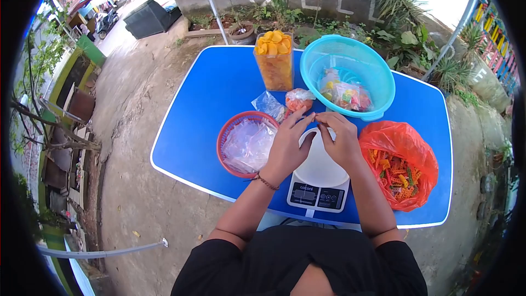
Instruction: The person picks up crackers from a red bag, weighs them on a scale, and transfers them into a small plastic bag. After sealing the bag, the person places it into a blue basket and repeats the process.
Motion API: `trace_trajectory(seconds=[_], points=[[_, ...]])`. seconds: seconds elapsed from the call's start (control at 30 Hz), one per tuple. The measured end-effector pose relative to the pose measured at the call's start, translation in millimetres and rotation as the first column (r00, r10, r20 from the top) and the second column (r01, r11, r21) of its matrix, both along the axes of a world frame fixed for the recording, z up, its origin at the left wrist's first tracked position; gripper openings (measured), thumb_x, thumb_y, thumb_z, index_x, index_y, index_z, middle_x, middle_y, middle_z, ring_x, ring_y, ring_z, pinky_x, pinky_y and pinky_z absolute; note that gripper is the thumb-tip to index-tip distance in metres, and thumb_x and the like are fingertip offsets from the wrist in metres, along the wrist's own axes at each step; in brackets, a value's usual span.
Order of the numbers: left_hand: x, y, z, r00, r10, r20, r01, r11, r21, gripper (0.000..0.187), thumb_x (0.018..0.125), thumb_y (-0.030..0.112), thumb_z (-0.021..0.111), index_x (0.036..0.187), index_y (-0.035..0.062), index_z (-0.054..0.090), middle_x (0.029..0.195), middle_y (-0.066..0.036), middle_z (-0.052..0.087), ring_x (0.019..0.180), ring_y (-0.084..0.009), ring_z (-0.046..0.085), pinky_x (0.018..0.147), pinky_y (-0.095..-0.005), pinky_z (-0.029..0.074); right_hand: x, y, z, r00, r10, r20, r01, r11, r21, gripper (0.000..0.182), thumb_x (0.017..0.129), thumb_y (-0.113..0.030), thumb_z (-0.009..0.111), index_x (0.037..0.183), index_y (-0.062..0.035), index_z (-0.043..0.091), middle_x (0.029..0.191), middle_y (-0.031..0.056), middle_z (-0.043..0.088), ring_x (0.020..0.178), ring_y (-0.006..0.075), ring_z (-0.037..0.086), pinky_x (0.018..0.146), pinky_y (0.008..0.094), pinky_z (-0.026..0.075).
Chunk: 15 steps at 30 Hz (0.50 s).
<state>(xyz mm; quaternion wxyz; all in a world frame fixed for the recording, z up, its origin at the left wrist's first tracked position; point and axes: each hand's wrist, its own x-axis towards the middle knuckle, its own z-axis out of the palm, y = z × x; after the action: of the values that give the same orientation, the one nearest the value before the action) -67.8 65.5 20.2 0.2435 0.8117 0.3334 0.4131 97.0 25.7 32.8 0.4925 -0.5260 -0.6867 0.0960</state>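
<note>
My left hand (292, 141) and my right hand (341, 138) meet fingertip to fingertip above the white kitchen scale (319, 160). Both are closed in a pinch; what the fingers hold is too small to make out. Just beyond the fingertips sits a small knotted plastic bag with orange-red contents (299, 100). Beside it, to the left, lies a clear plastic packet (268, 104). Near my left wrist stands a red basket (221, 145) of clear plastic bags (247, 143). An open red plastic bag (422, 148) of colourful crinkled snack pieces (395, 174) rests right of my right forearm.
A turquoise basket (383, 85) holding filled packets (350, 94) stands at the back right of the blue table (186, 126). Left of it rises a tall clear container of yellow-orange chips (275, 66). Metal poles (212, 3) stand behind the table.
</note>
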Motion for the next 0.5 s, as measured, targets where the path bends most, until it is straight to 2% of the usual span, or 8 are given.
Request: trace_trajectory(seconds=[0.17,0.2,0.3,0.33,0.43,0.5], points=[[-65.3,-11.3,-6.1,0.976,0.188,-0.112,-0.189,0.982,0.003,0.042,0.082,0.001,0.072,0.124,0.0014,0.067,0.134,-0.021,0.060,0.123,-0.0403,0.058,0.103,-0.0460,0.047,-51.1,15.1,-8.3,0.971,0.236,0.037,-0.235,0.972,-0.026,0.019,0.086,0.005,0.062,0.104,0.0023,0.068,0.103,0.0181,0.069,0.094,0.0379,0.067,0.083,0.0416,0.054],[-78.7,-12.8,-7.8,0.961,0.241,-0.137,-0.238,0.971,0.037,0.039,0.082,0.000,0.071,0.122,0.0011,0.067,0.130,-0.021,0.062,0.119,-0.0403,0.060,0.101,-0.0454,0.049,-62.7,18.9,-11.5,0.954,0.298,0.026,-0.296,0.953,-0.062,0.019,0.085,0.003,0.064,0.104,0.0019,0.066,0.102,0.0183,0.068,0.095,0.0387,0.066,0.083,0.0436,0.053],[-112.4,-16.7,-15.8,0.932,0.329,-0.151,-0.340,0.939,-0.051,0.036,0.083,0.001,0.069,0.119,0.0006,0.068,0.125,-0.021,0.065,0.113,-0.0401,0.063,0.098,-0.0438,0.051,-93.2,24.9,-21.6,0.897,0.427,0.113,-0.398,0.892,-0.213,0.021,0.081,0.000,0.067,0.102,0.0016,0.066,0.101,0.0179,0.068,0.096,0.0396,0.065,0.084,0.0451,0.053],[-119.9,-16.1,-22.3,0.924,0.361,-0.128,-0.368,0.929,-0.041,0.032,0.084,0.001,0.069,0.116,-0.0002,0.069,0.120,-0.021,0.067,0.105,-0.0388,0.066,0.091,-0.0428,0.054,-100.2,28.6,-27.3,0.869,0.461,0.178,-0.399,0.867,-0.297,0.029,0.079,-0.007,0.071,0.107,-0.0013,0.066,0.104,0.0174,0.068,0.101,0.0366,0.065,0.089,0.0455,0.051],[-133.0,-21.0,-25.0,0.924,0.363,-0.124,-0.382,0.896,-0.228,0.029,0.085,0.001,0.068,0.114,-0.0009,0.069,0.116,-0.021,0.068,0.099,-0.0379,0.068,0.085,-0.0431,0.055,-119.0,30.2,-35.5,0.852,0.360,0.380,-0.260,0.921,-0.290,0.024,0.076,-0.006,0.071,0.098,-0.0022,0.067,0.098,0.0163,0.068,0.094,0.0355,0.067,0.085,0.0460,0.053],[-136.3,-22.3,-24.7,0.915,0.364,-0.175,-0.395,0.897,-0.199,0.030,0.086,-0.001,0.068,0.116,-0.0005,0.069,0.113,-0.019,0.069,0.094,-0.0306,0.071,0.077,-0.0371,0.059,-121.6,32.2,-40.1,0.844,0.345,0.411,-0.218,0.920,-0.325,0.022,0.075,-0.008,0.072,0.096,-0.0028,0.067,0.096,0.0161,0.068,0.092,0.0340,0.068,0.082,0.0453,0.054]])
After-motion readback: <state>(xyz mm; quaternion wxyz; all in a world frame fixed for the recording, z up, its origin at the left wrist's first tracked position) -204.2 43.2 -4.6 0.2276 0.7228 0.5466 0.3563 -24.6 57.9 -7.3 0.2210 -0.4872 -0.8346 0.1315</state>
